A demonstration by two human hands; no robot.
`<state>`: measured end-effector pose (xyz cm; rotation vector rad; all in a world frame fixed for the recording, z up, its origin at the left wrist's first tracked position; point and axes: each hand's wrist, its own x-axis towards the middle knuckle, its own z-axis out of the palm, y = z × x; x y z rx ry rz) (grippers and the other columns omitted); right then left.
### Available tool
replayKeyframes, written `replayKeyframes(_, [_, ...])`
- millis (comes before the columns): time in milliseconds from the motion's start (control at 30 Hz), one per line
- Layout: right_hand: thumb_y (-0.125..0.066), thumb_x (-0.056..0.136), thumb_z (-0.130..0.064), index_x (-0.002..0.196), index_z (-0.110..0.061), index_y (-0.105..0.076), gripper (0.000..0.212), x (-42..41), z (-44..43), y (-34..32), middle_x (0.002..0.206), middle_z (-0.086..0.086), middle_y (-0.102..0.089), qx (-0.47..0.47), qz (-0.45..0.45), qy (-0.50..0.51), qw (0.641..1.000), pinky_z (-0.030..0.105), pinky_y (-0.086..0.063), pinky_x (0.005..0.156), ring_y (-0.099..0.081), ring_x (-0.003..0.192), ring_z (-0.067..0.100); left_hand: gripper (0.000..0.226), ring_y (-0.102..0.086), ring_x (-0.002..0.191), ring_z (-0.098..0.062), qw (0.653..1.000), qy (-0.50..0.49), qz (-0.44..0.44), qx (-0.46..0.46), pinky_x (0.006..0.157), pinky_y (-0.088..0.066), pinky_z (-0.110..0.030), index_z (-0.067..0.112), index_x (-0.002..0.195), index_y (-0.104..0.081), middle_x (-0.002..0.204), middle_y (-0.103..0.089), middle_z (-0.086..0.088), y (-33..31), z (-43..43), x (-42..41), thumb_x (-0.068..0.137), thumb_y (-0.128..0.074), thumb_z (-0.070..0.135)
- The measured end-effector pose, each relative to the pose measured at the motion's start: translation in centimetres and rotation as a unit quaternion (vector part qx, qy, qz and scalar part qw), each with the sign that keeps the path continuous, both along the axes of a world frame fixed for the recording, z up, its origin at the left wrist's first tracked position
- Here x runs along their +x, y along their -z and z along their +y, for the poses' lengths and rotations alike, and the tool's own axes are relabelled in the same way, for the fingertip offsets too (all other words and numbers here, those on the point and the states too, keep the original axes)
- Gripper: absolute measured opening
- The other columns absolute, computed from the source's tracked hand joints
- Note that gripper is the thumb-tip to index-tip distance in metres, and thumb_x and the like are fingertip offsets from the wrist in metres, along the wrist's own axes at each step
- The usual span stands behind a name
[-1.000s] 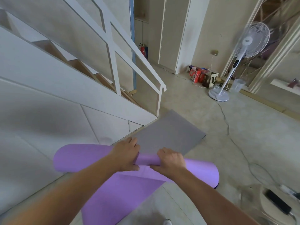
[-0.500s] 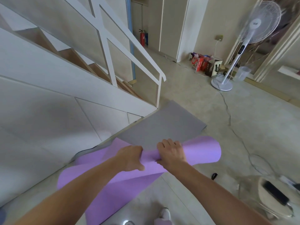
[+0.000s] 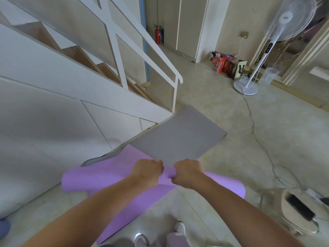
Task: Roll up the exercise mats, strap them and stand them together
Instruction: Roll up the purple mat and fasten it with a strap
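purple exercise mat, partly rolled on the floor, sticks out either side of the fingers; grey exercise mat lies flat just beyond them. left hand and right hand curl tightly round the roll's middle. best to roll evenly, edges flush.

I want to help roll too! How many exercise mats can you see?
2. A purple foam mat, part-rolled, is gripped by the left hand and right hand. A flat grey mat lies beyond it, beside the white staircase. Others may be out of view.
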<state>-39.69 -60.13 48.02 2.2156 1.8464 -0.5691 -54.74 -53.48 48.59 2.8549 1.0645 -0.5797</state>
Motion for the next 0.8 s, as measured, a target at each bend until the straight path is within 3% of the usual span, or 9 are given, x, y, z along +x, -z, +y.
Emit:
replayKeyframes(133, [-0.063, 0.083, -0.038, 0.12, -0.02, -0.048, 0.044, -0.4, -0.7, 0.2, 0.117, 0.005, -0.056, 0.092, -0.062, -0.077, 0.991, 0.038, -0.038, 0.085, -0.054, 0.11, 0.028, 0.01, -0.063, 0.092, -0.03, 0.987, -0.069, -0.02, -0.146, 0.065, -0.04, -0.029, 0.018, 0.09, -0.052, 0.101, -0.066, -0.005, -0.5, 1.2, 0.6, 0.082, -0.058, 0.02])
replayKeyframes(267, [-0.057, 0.084, -0.027, 0.11, -0.02, -0.053, 0.027, -0.8, -0.8, 0.5, 0.106, 0.004, -0.064, 0.065, -0.028, -0.057, 0.996, 0.034, -0.04, 0.074, -0.062, 0.1, 0.029, 0.02, -0.052, 0.073, -0.026, 0.954, -0.091, -0.018, -0.286, 0.06, -0.038, -0.028, 0.015, 0.081, -0.054, 0.083, -0.059, -0.004, -0.8, 1.2, 1.2, 0.078, -0.07, 0.025])
replayKeyframes(333, [-0.054, 0.082, -0.026, 0.104, -0.023, -0.057, 0.022, -0.4, -0.6, 0.6, 0.1, 0.001, -0.067, 0.013, 0.012, -0.045, 0.999, 0.031, -0.039, 0.068, -0.063, 0.096, 0.027, 0.019, -0.055, 0.08, -0.026, 0.968, -0.061, 0.009, -0.242, 0.064, -0.038, -0.028, 0.017, 0.089, -0.054, 0.09, -0.061, -0.003, -1.0, 0.7, 1.3, 0.08, -0.068, 0.027])
replayKeyframes(433, [-0.059, 0.076, -0.031, 0.096, -0.024, -0.06, 0.022, 0.4, -0.1, 0.4, 0.094, -0.003, -0.065, -0.047, 0.065, -0.018, 0.997, 0.029, -0.04, 0.065, -0.061, 0.091, 0.025, 0.034, -0.06, 0.105, -0.028, 0.997, 0.009, 0.023, -0.067, 0.071, -0.037, -0.03, 0.017, 0.118, -0.049, 0.114, -0.059, -0.002, -0.4, -0.5, 1.3, 0.086, -0.062, 0.022])
replayKeyframes(533, [-0.064, 0.075, -0.037, 0.099, -0.027, -0.06, 0.027, 0.5, 0.1, 0.6, 0.098, -0.002, -0.065, -0.041, 0.083, -0.013, 0.996, 0.03, -0.037, 0.066, -0.06, 0.093, 0.025, 0.032, -0.064, 0.102, -0.031, 0.999, 0.002, 0.02, -0.026, 0.068, -0.039, -0.031, 0.014, 0.117, -0.049, 0.113, -0.063, -0.005, 0.1, -0.8, 1.2, 0.086, -0.057, 0.013])
replayKeyframes(600, [-0.066, 0.078, -0.041, 0.112, -0.028, -0.056, 0.038, 0.1, -0.3, 0.7, 0.11, 0.0, -0.062, 0.016, 0.047, -0.034, 0.998, 0.032, -0.039, 0.074, -0.058, 0.105, 0.025, 0.02, -0.065, 0.098, -0.031, 0.996, -0.032, 0.013, -0.082, 0.068, -0.043, -0.032, 0.016, 0.104, -0.054, 0.107, -0.067, -0.006, 0.0, 0.0, 1.1, 0.083, -0.056, 0.014])
replayKeyframes(700, [-0.067, 0.081, -0.045, 0.126, -0.021, -0.047, 0.054, -0.7, -0.7, 0.9, 0.121, 0.004, -0.053, 0.087, -0.019, -0.084, 0.992, 0.038, -0.039, 0.089, -0.051, 0.112, 0.027, 0.015, -0.064, 0.08, -0.026, 0.952, -0.101, -0.032, -0.288, 0.066, -0.047, -0.03, 0.018, 0.082, -0.06, 0.084, -0.068, -0.003, 0.0, 2.1, 0.7, 0.072, -0.07, 0.021])
replayKeyframes(767, [-0.064, 0.083, -0.045, 0.121, -0.02, -0.049, 0.049, -0.9, -0.5, 0.4, 0.116, 0.004, -0.059, 0.073, -0.016, -0.073, 0.995, 0.037, -0.04, 0.082, -0.057, 0.108, 0.028, 0.017, -0.057, 0.067, -0.021, 0.921, -0.086, -0.037, -0.379, 0.062, -0.043, -0.028, 0.017, 0.076, -0.061, 0.07, -0.063, 0.001, -0.3, 2.7, 0.6, 0.07, -0.076, 0.019])
replayKeyframes(800, [-0.062, 0.082, -0.046, 0.118, -0.021, -0.05, 0.046, -0.8, -0.3, 0.2, 0.112, 0.003, -0.062, 0.054, -0.005, -0.06, 0.997, 0.036, -0.041, 0.077, -0.06, 0.104, 0.028, 0.018, -0.056, 0.068, -0.02, 0.923, -0.074, -0.03, -0.376, 0.063, -0.043, -0.027, 0.018, 0.078, -0.06, 0.07, -0.062, 0.002, -0.6, 2.7, 0.5, 0.071, -0.077, 0.021])
